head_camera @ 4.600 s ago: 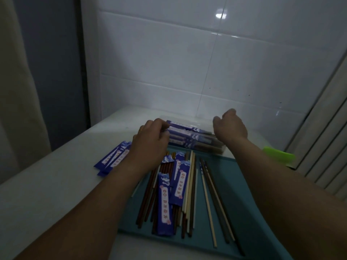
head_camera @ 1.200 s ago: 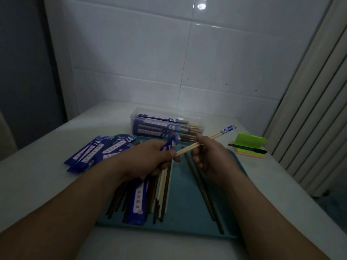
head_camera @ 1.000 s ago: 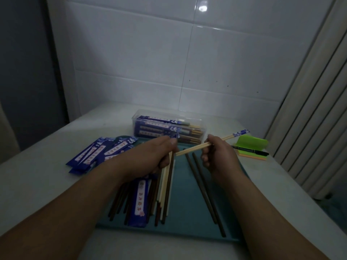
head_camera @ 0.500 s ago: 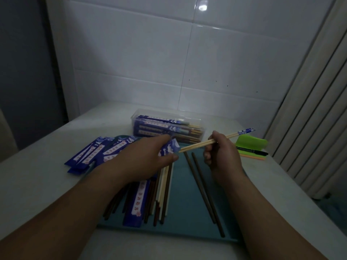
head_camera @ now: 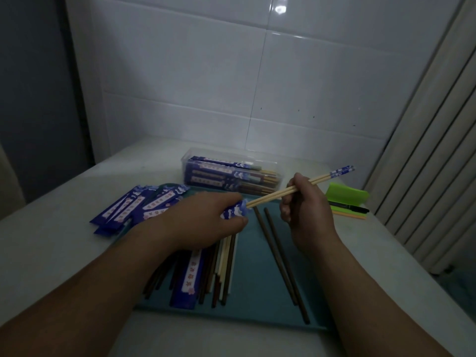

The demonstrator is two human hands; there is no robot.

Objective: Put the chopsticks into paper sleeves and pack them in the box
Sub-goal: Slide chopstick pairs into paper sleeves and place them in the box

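Head view: the left hand [head_camera: 206, 222] pinches a blue paper sleeve [head_camera: 233, 212], mouth facing 3 o'clock, so the right hand [head_camera: 304, 202], its grip curled round pale chopsticks [head_camera: 273, 195], can feed the tips in. The box [head_camera: 231, 176] waits at 12 o'clock on the worktop [head_camera: 64, 240]. Seconds earlier, both hands were at that box.

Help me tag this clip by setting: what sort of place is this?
Probably a domestic kitchen or utility corner, though that is uncertain: a glossy white tiled wall, a pale countertop set against it, and a ribbed panel, perhaps a folding door, on the right.
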